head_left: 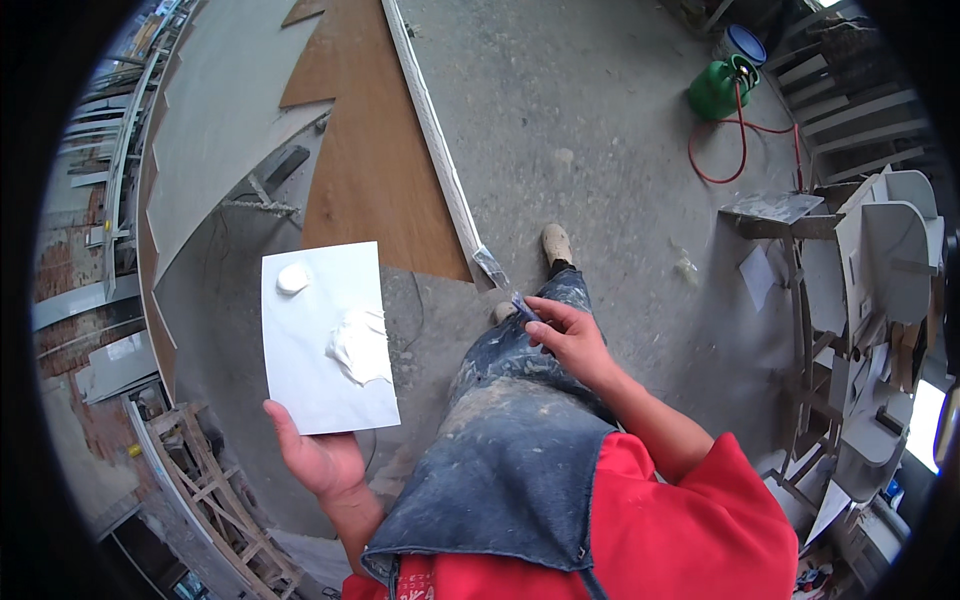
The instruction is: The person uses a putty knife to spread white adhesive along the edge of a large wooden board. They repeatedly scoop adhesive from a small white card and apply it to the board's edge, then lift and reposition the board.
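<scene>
My left hand [322,460] supports a white rectangular board [300,350] from below, with the thumb along its near edge. On the board sit a small round dab of white paste [293,279] and a larger smeared heap of paste [358,345]. Between the fingers of my right hand [568,340] is the dark handle of a putty knife [490,266]. Its blade lies against the near end of a white-coated edge [440,150] along a brown wooden panel [385,180]. Whether the blade carries paste is hard to make out.
A pale panel [225,90] with a jagged edge lies left of the brown one, above a metal stand [262,195]. At the far right stand a green gas cylinder [713,92] with a red hose [740,150] and a blue-lidded bucket [742,42]. Racked panels [900,240] line the right side.
</scene>
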Demonstrator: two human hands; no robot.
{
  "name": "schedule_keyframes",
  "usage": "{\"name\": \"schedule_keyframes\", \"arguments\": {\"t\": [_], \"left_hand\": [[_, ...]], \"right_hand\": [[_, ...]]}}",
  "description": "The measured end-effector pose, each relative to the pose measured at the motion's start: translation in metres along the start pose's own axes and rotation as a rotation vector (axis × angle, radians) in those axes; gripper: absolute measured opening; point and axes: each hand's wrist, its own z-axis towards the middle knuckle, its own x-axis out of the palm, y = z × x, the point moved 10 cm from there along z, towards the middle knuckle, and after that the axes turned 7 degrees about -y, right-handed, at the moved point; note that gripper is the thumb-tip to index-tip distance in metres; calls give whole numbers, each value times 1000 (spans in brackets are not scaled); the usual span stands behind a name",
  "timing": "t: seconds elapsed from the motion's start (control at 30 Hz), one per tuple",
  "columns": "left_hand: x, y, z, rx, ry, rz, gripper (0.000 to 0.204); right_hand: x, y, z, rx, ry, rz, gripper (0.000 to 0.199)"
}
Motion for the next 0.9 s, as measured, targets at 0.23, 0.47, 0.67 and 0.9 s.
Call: {"name": "schedule_keyframes", "arguments": {"t": [0.23,0.47,0.67,0.9], "left_hand": [[-3,-5,3,22,15,64,70],[0,-4,5,-18,36,33,70],[-11,-6,9,-27,26,-19,69],[-43,-5,14,-140,-59,-214,63]], "right_hand": [[-21,-31,-17,-44,-88,-67,46],[-42,1,-23,-115,-139,-320,38],[-81,78,-36,-211,-349,-550,37],[58,154,-59,-388,173,-237,37]]}}
